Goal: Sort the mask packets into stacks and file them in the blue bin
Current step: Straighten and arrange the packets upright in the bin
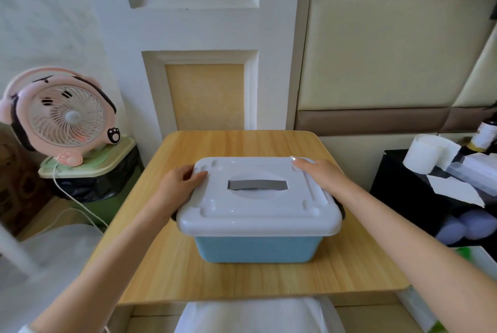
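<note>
Where the room narrows toward a white panelled door (199,36) at twelve o'clock, a small wooden table (242,276) with rounded corners stands pushed up against it, its pale grain bare all around the one thing it carries. At ten o'clock a pink desk fan (60,114) with ears and a paw print sits on a green-lidded bin (88,163) lined with a black bag, its white cord trailing down to the floor. From one to three o'clock the wall is padded in cream and brown panels (390,50). At three o'clock a black shelf unit (403,187) holds a roll of white tape (427,153), a dark bottle, papers and some purple rounded shapes below.

The blue bin (255,249) sits at the middle of the table, well in from every edge. Its body is light blue and slightly tapered; a pale grey-white lid (258,206) covers it fully, with raised corner bumps, a shallow oval dish in the top and a grey handle (256,185) lying flat across it. Dark latches show at both ends.

The left hand (180,182) rests at the lid's nine o'clock edge, fingers curled loosely over the rim, holding nothing else. The right hand (320,174) lies flat at two o'clock, fingers spread along the lid's far corner. No packets are visible.
</note>
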The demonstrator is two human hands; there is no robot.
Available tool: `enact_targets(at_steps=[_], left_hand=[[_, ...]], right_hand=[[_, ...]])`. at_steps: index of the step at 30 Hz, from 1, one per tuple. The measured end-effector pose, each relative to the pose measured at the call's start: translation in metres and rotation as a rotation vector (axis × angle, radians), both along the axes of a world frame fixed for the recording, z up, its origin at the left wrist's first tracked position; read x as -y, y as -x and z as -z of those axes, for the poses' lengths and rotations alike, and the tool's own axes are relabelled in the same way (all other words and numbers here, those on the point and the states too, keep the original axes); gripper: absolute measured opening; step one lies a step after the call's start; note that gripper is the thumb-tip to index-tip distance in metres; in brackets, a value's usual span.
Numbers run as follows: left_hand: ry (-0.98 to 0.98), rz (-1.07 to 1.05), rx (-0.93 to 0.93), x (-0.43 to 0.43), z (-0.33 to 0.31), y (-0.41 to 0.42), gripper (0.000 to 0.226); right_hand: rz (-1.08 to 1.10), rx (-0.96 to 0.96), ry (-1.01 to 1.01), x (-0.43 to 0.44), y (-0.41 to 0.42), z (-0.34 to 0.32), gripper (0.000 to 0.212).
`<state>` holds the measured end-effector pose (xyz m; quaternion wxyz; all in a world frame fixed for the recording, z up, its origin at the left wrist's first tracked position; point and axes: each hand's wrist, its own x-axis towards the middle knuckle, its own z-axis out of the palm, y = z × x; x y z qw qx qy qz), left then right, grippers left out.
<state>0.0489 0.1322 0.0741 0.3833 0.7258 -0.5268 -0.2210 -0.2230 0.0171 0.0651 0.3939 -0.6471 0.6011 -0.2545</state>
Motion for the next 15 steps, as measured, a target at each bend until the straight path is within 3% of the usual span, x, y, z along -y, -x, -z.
enact_targets(at_steps=[2,6,10,12,15], left_hand=[[-0.035,-0.092,0.016,-0.001,0.007,-0.004,0.046],[-0.197,0.018,-0.46,-0.015,0.003,-0.005,0.068],[-0.253,0.173,-0.68,-0.032,0.002,-0.015,0.082],[-0.117,0.101,-0.629,-0.032,0.005,-0.006,0.061],[0.024,-0.086,-0.355,-0.026,0.008,0.016,0.027]], right_hand=[[0.005,0.091,-0.07,-0.003,0.001,-0.001,0.076],[-0.021,0.197,-0.115,-0.023,0.016,0.002,0.068],[-0.103,0.42,-0.25,-0.067,0.042,0.01,0.053],[-0.079,0.543,-0.214,-0.085,0.037,0.01,0.034],[0.063,0.398,0.021,-0.091,0.021,0.009,0.024]])
